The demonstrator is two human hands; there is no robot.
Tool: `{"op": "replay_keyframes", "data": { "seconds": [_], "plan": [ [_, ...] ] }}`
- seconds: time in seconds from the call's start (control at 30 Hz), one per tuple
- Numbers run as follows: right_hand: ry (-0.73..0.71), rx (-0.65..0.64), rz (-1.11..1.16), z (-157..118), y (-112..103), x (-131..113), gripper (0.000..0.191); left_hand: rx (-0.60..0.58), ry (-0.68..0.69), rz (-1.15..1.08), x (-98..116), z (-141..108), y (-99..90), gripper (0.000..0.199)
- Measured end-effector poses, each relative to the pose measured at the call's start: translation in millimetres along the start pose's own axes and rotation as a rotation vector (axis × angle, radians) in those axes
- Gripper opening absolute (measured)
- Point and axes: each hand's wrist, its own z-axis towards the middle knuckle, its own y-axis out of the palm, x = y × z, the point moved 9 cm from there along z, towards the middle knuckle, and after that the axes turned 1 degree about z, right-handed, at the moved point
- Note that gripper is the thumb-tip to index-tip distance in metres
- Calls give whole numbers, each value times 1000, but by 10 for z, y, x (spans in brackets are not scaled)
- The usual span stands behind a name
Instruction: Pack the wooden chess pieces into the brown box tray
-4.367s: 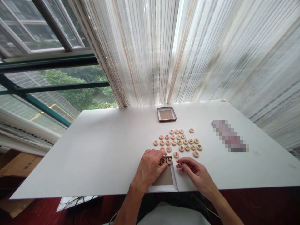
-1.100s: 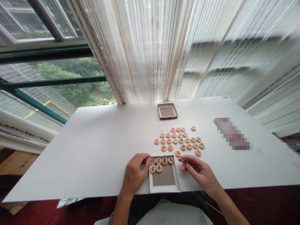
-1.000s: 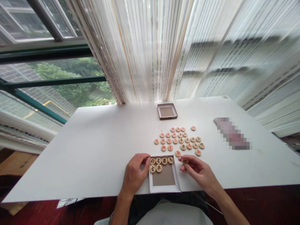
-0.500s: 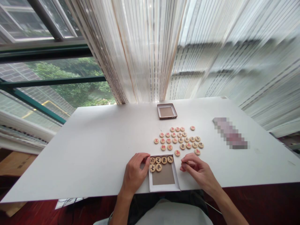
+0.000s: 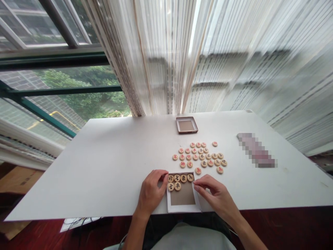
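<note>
Tabletop (image 5: 109, 166), curled left hand (image 5: 153, 189) against box (image 5: 182, 208)

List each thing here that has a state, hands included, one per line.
Near tray: open side up, partly filled.
Six pieces inside: face up, four in the far row, two in the next.
Loose pieces: face up, on the table.
Far tray: open side up.
Left hand: fingers at near tray's far left corner.
Right hand: fingers bent, at tray's right wall; grip unclear.
Curtain: partly drawn.

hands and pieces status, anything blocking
Left hand at left rim of box, right hand by right rim. Six pieces inside. Nothing visibly blocking; loose pieces beyond.
</note>
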Motion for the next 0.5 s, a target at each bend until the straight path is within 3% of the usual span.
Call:
{"op": "replay_keyframes", "data": {
  "seconds": [0.23,0.5],
  "plan": [
    [-6,-33,93,19,134,-72,13,2,-1,9,12,5,-12,15],
    [27,-67,99,10,164,-20,21,-19,-14,6,1,4,1,14]
  ]
}}
